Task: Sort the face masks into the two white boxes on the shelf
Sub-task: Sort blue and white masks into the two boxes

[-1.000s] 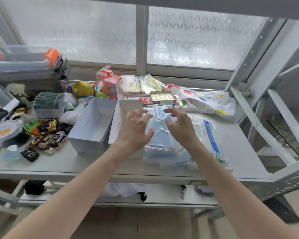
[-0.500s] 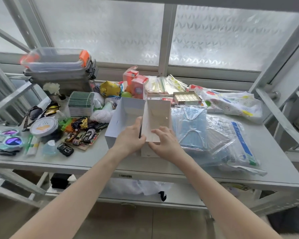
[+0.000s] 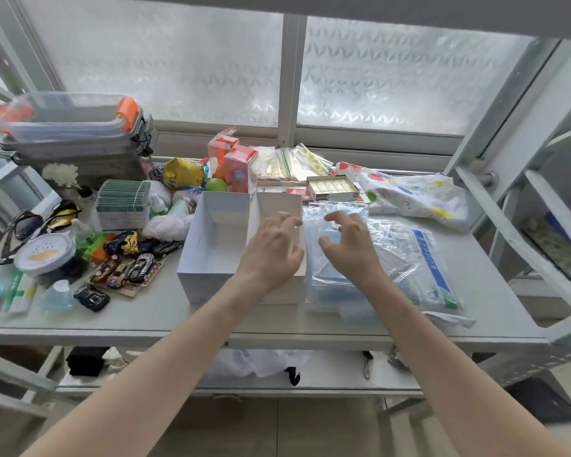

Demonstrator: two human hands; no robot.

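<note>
White cardboard makes up the two open boxes standing side by side on the shelf point(image 3: 495, 291), the left box point(image 3: 211, 245) showing a bare inside. The left hand point(image 3: 271, 252) hovers over the right box point(image 3: 277, 206), fingers loosely spread and holding nothing. Just beside it, the right hand point(image 3: 350, 249) hangs with bent, empty fingers over pale blue face masks point(image 3: 337, 275) in clear plastic bags.

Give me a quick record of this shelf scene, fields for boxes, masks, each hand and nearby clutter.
boxes: two white boxes, side by side on the shelf, open tops, nothing visible inside
masks: blue masks in clear bag, right of the boxes
left hand: over right box, fingers spread, holding nothing
right hand: over mask bag, fingers loosely curled
clutter: toy cars left of boxes
</note>
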